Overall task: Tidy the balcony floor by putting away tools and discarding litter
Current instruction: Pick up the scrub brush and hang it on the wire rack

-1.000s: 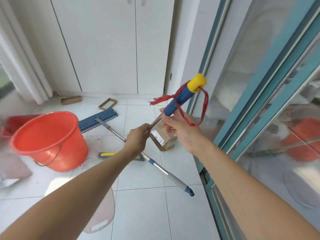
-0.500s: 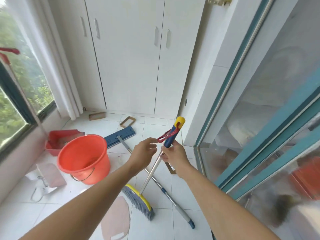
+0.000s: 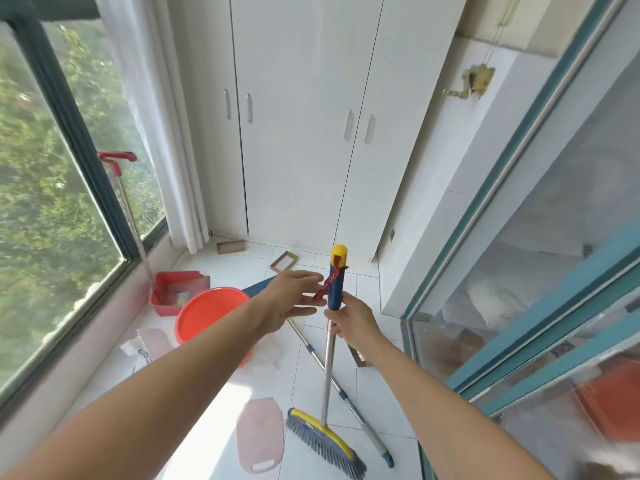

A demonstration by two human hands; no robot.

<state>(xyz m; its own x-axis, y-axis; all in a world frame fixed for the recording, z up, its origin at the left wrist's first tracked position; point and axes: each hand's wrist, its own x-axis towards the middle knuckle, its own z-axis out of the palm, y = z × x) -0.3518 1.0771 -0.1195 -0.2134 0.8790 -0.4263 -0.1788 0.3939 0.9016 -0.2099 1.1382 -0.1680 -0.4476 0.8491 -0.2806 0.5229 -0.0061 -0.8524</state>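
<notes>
The right hand point(image 3: 349, 320) grips the broom point(image 3: 325, 375) just under its blue sleeve, upright with bristles on the floor point(image 3: 194, 427), and the left hand point(image 3: 294, 301), fingers straight and empty, is beside the red loop point(image 3: 323, 289): tool stowing is in hand, and the next move likely calls for hanging the broom.

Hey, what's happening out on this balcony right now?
A person is tidying up. Their right hand grips a broom just below its blue grip, holding it upright with the bristles on the floor. The left hand, fingers straight, is at the red cord tied near the top. A mop, an orange bucket and cardboard scraps are on the floor.
</notes>
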